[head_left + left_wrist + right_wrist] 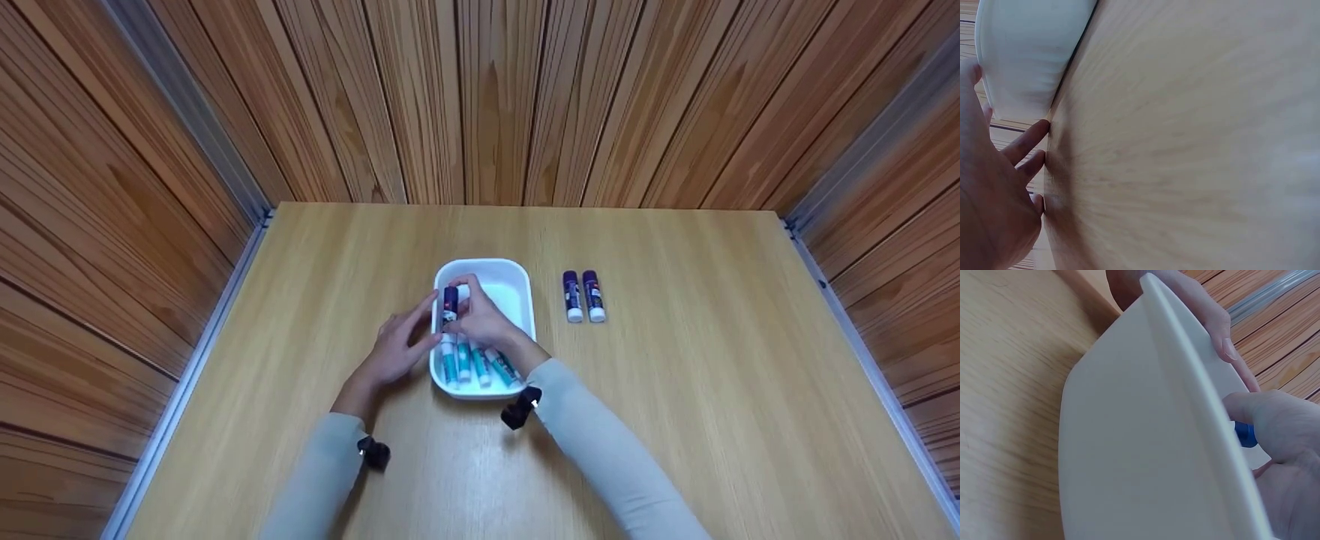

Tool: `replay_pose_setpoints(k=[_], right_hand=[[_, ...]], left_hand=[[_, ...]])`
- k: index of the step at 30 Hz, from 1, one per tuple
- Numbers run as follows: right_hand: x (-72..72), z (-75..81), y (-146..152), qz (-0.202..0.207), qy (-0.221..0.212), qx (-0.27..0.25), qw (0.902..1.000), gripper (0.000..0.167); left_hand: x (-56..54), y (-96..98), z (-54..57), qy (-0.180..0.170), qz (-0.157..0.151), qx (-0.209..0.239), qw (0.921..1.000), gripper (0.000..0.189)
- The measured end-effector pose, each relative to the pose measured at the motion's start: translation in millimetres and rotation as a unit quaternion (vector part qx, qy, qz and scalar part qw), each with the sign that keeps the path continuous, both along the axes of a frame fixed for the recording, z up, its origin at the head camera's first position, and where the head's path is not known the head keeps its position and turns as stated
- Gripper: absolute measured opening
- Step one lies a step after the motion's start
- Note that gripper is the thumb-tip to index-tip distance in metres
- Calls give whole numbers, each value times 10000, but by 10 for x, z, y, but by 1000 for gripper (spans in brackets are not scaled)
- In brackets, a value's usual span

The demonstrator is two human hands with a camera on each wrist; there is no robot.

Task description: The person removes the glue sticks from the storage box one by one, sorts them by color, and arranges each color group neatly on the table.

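Observation:
A white plastic tray (484,264) stands on the table, with several turquoise-and-white glue sticks (481,367) side by side in its near half. My right hand (491,324) reaches into the tray and holds a glue stick with a dark purple cap (450,298) near the left wall, just beyond the turquoise ones. Part of that stick shows blue below my fingers in the right wrist view. At the tray's left side, my left hand (397,349) touches the rim with spread fingers. The left wrist view shows its thumb at the tray wall (1033,50) and other fingertips low by the tabletop.
Two dark purple glue sticks with white ends (583,297) lie parallel on the wooden table (712,360), right of the tray. Wood-patterned walls (495,105) close off the back and both sides, with metal rails (187,367) along the table's side edges.

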State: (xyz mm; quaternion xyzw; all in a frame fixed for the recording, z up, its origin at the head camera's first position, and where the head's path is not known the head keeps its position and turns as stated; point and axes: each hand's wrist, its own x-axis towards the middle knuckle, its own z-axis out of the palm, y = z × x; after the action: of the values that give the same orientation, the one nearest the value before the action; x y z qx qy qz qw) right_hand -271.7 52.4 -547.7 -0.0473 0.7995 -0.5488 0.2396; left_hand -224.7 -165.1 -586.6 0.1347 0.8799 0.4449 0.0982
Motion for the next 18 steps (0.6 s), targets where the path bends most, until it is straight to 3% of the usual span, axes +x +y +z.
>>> replay_pose_setpoints(k=[11, 18], right_hand=[[-56, 70, 25, -162, 221, -596, 9978, 75], [-57, 114, 71, -239, 239, -374, 9987, 76]], left_hand=[[-11, -8, -3, -68, -21, -1, 10000, 79], [7, 8, 12, -102, 33, 53, 9999, 80]])
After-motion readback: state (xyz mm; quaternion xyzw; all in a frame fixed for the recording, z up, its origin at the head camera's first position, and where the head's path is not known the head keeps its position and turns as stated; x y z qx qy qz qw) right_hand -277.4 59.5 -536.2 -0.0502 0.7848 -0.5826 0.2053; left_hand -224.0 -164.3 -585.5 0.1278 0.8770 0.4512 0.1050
